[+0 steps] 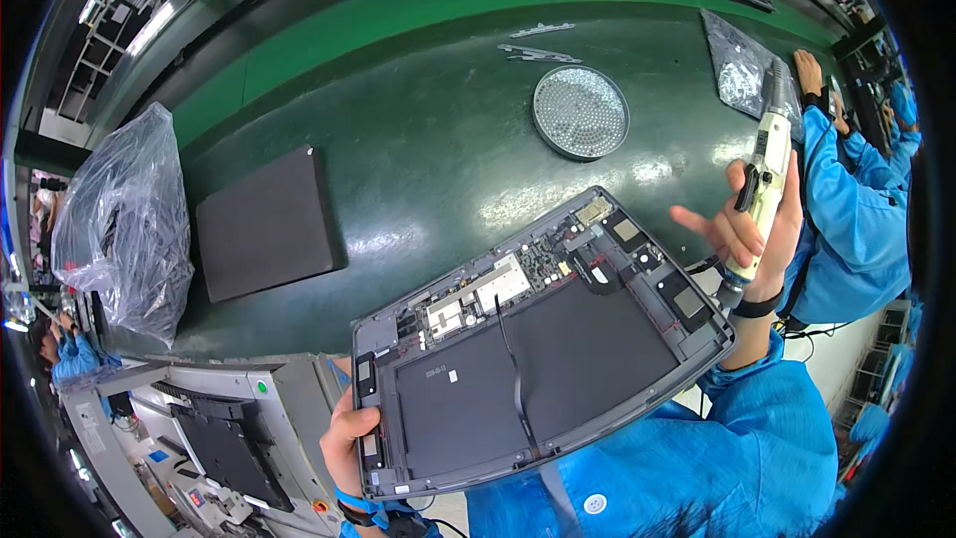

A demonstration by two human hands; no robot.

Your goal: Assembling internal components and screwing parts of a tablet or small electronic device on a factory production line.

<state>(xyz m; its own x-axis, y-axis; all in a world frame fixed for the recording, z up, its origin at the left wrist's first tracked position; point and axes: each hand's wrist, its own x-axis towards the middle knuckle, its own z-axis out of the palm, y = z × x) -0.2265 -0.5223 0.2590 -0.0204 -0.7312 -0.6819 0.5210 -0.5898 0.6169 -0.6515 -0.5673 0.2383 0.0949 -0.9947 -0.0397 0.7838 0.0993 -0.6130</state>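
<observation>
My left hand (349, 441) grips the left edge of an opened laptop base (533, 379), which is tilted in front of my body. Inside the dark grey shell are a circuit board (498, 284) along the far side, a large black panel and a loose black ribbon cable (512, 369) across it. My right hand (762, 224) is wrapped round a cream electric screwdriver (769, 159), forefinger stretched out to the left. The screwdriver's lower end is beside the right edge of the base; I cannot tell whether they touch.
On the green bench (418, 130) are a round dish (581, 112) of small shiny pieces, thin grey strips (541, 53), a dark flat slab (267, 224) and a clear plastic bag (129, 224). A silvery bag (742, 65) lies near a co-worker in blue (856, 209) at right.
</observation>
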